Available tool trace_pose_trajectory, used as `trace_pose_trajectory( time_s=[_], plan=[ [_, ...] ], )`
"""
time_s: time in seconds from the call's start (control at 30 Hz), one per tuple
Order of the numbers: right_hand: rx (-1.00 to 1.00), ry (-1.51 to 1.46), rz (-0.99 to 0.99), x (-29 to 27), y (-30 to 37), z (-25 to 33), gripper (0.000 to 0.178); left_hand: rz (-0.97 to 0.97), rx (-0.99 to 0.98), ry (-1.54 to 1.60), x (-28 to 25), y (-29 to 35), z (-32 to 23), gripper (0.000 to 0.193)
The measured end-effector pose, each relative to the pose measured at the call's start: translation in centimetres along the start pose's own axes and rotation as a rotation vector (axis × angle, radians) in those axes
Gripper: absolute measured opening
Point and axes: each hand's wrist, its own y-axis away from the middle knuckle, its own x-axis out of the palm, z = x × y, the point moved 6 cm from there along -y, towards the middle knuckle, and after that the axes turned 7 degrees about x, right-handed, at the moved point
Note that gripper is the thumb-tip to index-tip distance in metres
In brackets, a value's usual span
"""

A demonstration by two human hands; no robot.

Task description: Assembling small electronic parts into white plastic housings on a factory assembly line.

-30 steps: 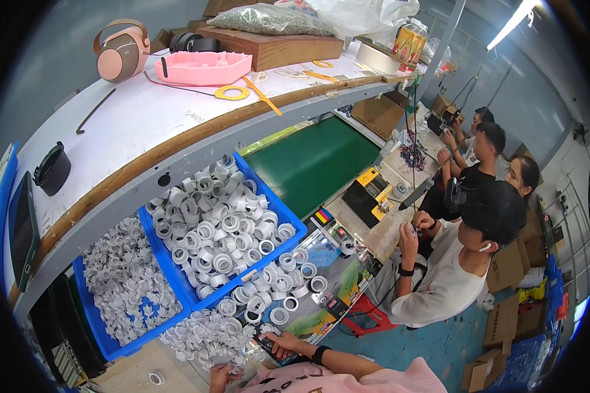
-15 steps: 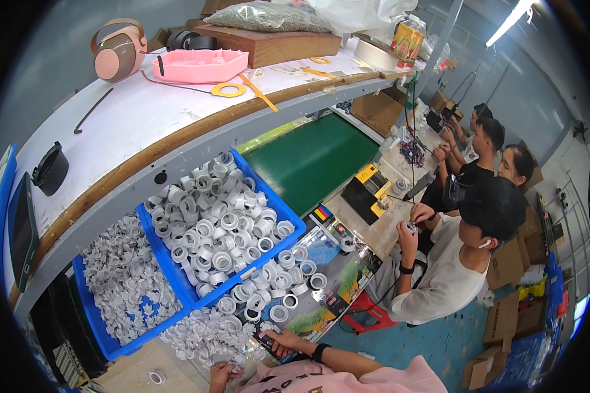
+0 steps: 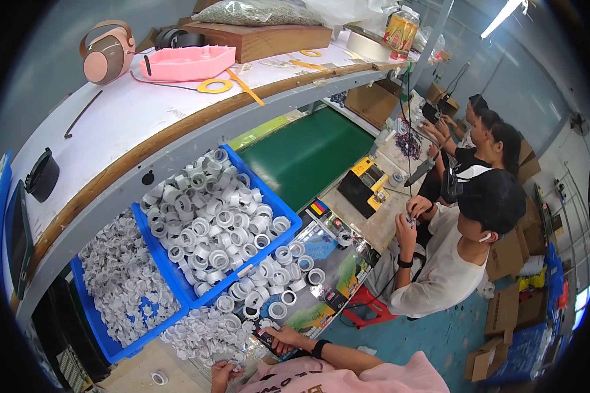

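Observation:
At the lower edge my left hand (image 3: 223, 376) is closed, with a small white plastic piece (image 3: 236, 369) pinched at its fingertips. My right hand (image 3: 283, 339), a black band at its wrist, is just right of it with curled fingers over a dark part of the printed mat. What the right fingers hold, if anything, is too small to make out. Beside both hands lies a heap of small white plastic pieces (image 3: 200, 335). White plastic rings (image 3: 287, 297) are loose on the mat behind my right hand. One more white ring (image 3: 158, 378) rests alone left of my left hand.
Two blue bins stand ahead: one with small white pieces (image 3: 115, 281), one heaped with white rings (image 3: 210, 226). A shelf (image 3: 121, 154) overhangs them. Beyond lies a green belt (image 3: 308, 160). A co-worker in white (image 3: 432, 262) sits on the right, others farther back.
The whole view has shifted slightly to the left. My hands stay in nearly the same place beside the heap. Farther back, a co-worker's head has turned and lowered.

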Motion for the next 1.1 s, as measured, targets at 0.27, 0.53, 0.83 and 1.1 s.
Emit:
trace_pose_trajectory(
  time_s=[0.27, 0.53, 0.83, 1.1],
  plan=[
    [-0.017, 0.012, 0.009, 0.2, 0.0, 0.0, 0.076, -0.073, -0.058, -0.022, 1.2, 0.9, -1.8, 0.013],
    [-0.025, -0.024, -0.006, -0.1, -0.1, -0.1, 0.074, -0.084, -0.073, -0.041, 1.8, 0.8, -2.9, 0.011],
    [-0.026, -0.005, 0.006, -0.1, 0.2, 0.1, 0.074, -0.104, -0.111, -0.022, 2.0, 0.9, -3.2, 0.009],
    [-0.033, -0.024, 0.001, -0.2, 0.7, 0.3, 0.074, -0.104, -0.120, -0.017, 2.0, 0.9, -3.1, 0.010]
  ],
)
